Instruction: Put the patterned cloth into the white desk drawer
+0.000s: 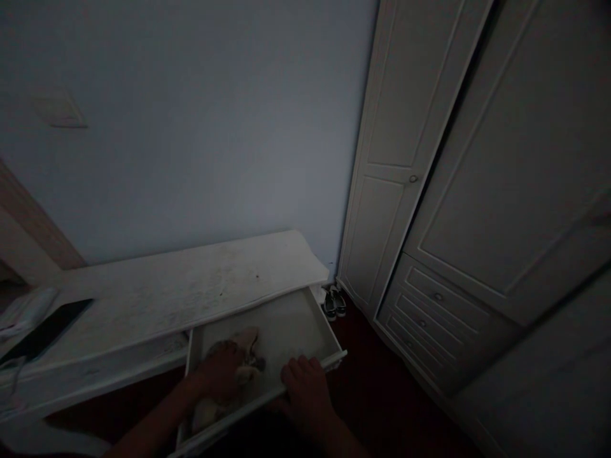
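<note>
In drawer, pale items against left hand; right hand clasping rim.

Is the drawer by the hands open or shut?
Open: the drawer juts out from under the white tabletop, its inside showing, and the right hand is on its front edge.

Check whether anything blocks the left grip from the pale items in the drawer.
Nothing visible does: the left grip is right at the pale items in the drawer. The right grip is at its front edge.
</note>
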Demonstrator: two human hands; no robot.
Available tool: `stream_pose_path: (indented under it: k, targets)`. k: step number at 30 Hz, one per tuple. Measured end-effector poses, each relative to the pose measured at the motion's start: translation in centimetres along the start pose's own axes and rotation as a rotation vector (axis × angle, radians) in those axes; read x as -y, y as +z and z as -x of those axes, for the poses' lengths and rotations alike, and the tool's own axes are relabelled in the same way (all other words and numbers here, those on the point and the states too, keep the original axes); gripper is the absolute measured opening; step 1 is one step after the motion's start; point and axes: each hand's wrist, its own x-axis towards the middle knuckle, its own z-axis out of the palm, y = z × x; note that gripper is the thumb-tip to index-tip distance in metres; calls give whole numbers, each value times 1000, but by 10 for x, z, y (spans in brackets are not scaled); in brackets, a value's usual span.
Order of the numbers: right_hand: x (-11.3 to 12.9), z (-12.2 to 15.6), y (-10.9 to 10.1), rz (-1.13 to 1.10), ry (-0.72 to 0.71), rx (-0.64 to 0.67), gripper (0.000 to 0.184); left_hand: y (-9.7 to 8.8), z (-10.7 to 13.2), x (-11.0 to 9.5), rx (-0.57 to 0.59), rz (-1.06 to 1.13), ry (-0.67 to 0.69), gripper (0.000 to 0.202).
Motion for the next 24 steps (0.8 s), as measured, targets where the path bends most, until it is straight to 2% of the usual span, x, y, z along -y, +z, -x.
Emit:
stream_pose_path:
  k: [3,6,12,15,20,24]
  targets:
    - [2,-1,-5,1,3,-20,50,5,5,-15,52,-2,132,70]
    - [4,0,-8,-5,22,-47,52,2,1,-24,61,15,216,63]
    - [4,3,-1,-7,22,-83,55,-7,-16,-42,-27,69,321,56]
    - [3,3,3,-25,22,-92,53,-8,-32,-61,-69,65,342,48]
    - [2,2,8,-23,1,-109,56,-9,-75,-101,-115,56,301,35]
    - [3,1,10,-2,12,-82,56,-16,-106,-129,-172,72,241,43]
